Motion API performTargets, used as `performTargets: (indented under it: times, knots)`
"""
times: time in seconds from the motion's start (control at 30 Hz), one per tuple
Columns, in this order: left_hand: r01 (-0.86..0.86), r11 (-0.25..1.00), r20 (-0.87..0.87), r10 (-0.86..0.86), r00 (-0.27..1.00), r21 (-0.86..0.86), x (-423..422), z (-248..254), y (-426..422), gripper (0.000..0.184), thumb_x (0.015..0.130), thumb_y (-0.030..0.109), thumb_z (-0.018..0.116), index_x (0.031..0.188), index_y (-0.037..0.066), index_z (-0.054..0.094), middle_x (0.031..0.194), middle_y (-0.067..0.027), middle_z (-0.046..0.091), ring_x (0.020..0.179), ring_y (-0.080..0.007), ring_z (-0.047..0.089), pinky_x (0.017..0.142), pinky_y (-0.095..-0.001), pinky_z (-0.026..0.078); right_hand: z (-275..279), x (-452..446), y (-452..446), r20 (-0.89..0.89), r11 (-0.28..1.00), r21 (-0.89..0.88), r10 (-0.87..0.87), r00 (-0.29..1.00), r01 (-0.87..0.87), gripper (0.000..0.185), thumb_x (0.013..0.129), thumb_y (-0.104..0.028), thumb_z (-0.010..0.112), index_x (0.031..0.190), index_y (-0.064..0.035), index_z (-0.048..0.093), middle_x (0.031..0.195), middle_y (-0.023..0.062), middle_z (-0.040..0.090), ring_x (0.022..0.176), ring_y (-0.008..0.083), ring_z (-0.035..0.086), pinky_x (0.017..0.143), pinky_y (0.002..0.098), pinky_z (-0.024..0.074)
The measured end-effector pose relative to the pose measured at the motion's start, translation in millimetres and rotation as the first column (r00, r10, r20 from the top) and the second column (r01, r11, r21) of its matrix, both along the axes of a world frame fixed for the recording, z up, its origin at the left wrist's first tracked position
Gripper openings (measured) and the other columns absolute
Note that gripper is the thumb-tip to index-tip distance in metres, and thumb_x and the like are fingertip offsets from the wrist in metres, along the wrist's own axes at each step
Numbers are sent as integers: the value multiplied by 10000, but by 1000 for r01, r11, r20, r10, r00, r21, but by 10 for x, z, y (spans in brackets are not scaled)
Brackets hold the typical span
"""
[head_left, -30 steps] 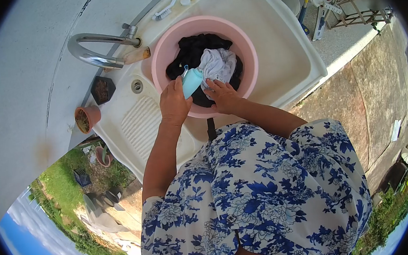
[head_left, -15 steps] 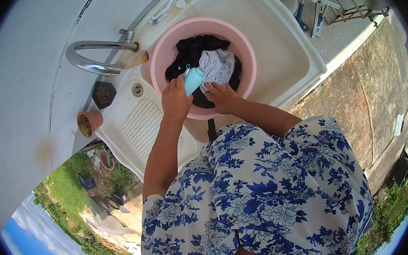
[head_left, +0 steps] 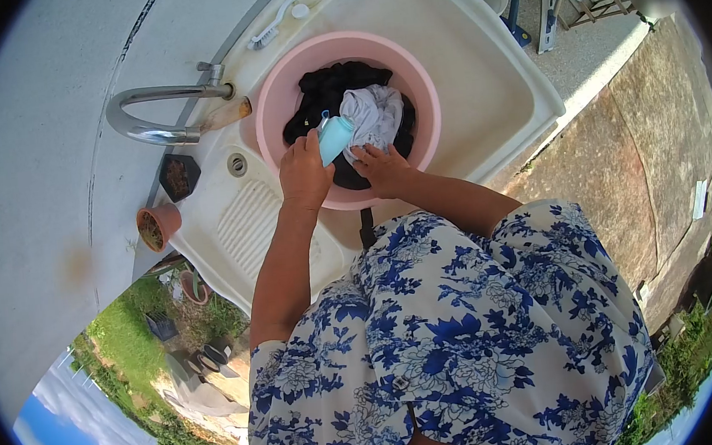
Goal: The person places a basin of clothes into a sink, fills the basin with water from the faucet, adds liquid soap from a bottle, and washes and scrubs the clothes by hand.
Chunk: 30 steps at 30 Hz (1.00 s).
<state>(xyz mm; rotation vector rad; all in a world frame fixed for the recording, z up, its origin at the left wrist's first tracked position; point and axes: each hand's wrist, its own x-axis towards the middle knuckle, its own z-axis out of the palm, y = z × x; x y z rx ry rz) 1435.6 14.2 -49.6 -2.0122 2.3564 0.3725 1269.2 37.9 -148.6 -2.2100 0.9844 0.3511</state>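
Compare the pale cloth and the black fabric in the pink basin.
The pale cloth is whitish grey; the black fabric is dark. The pale cloth lies bunched on top; the black fabric lies beneath it and shows on several sides. Both are crumpled inside the pink basin.

Wide gap over the sink [head_left: 487, 87] right of the pink tub [head_left: 426, 91], faucet [head_left: 166, 93] standing left, near rim blocked by left hand [head_left: 306, 174] and right hand [head_left: 384, 172]
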Motion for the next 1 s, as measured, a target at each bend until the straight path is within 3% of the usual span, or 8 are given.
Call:
performTargets:
  times: [0.27, 0.47, 0.57, 0.63, 0.77, 0.83, 0.93, 1.0]
  knots:
    - [-75, 996, -42, 77, 996, 39, 41, -16, -5, 635, 607, 116, 751, 1169, 15, 473, 996, -139, 574, 926, -318, 592, 799, -410, 484, 78, -29, -23, 5, 1000, 23, -6, 1000, 6, 527, 845, -206, 503, 1343, -86, 382, 1477, 75, 187, 1367, 269, 200, 1057, 546, 241]
    - [-210, 978, -451, 190, 872, 5, 96, 48, 174, 651, 646, 130, 727, 1221, -8, 453, 1085, -176, 591, 949, -312, 609, 835, -398, 482, 14, -73, 16, 98, 999, -10, -47, 994, 48, 495, 835, -195, 518, 1310, -87, 431, 1461, 76, 229, 1346, 259, 248, 1012, 547, 279]
    - [-372, 908, -724, 389, 569, 194, 2, 144, 234, 621, 682, 96, 726, 1234, 3, 455, 1091, -136, 603, 951, -236, 616, 850, -344, 483, 118, -123, -72, 64, 993, 113, -28, 998, 21, 566, 813, -219, 586, 1340, -129, 401, 1500, 66, 146, 1381, 266, 173, 1076, 496, 244]
    - [-393, 813, -877, 479, 30, 430, -63, 198, 266, 573, 701, 22, 709, 1222, 18, 471, 1084, -89, 602, 972, -178, 594, 861, -313, 478, 29, -165, -74, 178, 993, 117, -49, 983, 28, 528, 805, -215, 612, 1300, -114, 459, 1475, 89, 228, 1347, 279, 266, 1068, 428, 289]
    - [-458, 761, -885, 431, -174, 460, -66, 230, 318, 574, 680, -48, 701, 1207, 29, 485, 1084, -73, 598, 980, -175, 590, 874, -311, 479, -4, -252, -220, 387, 955, 272, -223, 895, 120, 430, 845, -214, 584, 1252, -92, 513, 1352, 119, 433, 1250, 274, 422, 1016, 345, 356]
    - [-419, 726, -836, 509, -207, 546, -56, 256, 326, 587, 659, -60, 709, 1197, 32, 492, 1093, -74, 595, 983, -176, 590, 877, -314, 477, 135, -306, -354, 310, 661, 579, -720, 621, 477, 360, 857, -214, 567, 1178, -50, 560, 1137, 139, 605, 1063, 289, 574, 929, 335, 425]
    - [-409, 731, -836, 501, -223, 547, -68, 281, 309, 595, 654, -63, 709, 1199, 36, 493, 1095, -72, 594, 993, -176, 585, 890, -315, 469, 317, -313, -651, 477, 606, 647, -795, 374, 462, 358, 880, -243, 554, 1192, -68, 553, 1118, 136, 617, 1025, 264, 594, 898, 330, 438]
    - [-412, 737, -843, 490, -221, 536, -79, 279, 295, 595, 653, -62, 709, 1200, 37, 494, 1095, -72, 594, 995, -176, 585, 892, -316, 467, 505, -263, -939, 495, 658, 586, -752, 435, 472, 364, 888, -225, 547, 1205, -47, 537, 1137, 131, 607, 1045, 229, 580, 909, 307, 427]
